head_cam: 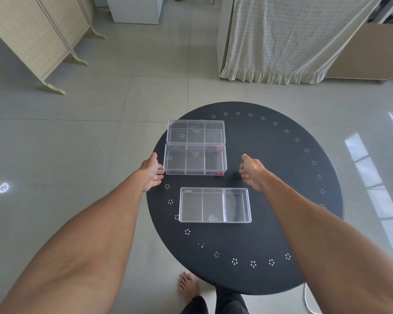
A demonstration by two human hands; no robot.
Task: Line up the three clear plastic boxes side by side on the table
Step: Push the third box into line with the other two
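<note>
Three clear plastic divided boxes lie on a round black table. The far box and the middle box touch along their long sides. The near box sits apart, closer to me and shifted a little right. My left hand is open, its fingertips at the left end of the middle box. My right hand hovers open a short gap off that box's right end, holding nothing.
The table's left edge runs just beside the boxes and my left hand. A folding screen stands far left, a curtained cabinet at the back. My bare foot is under the near table edge.
</note>
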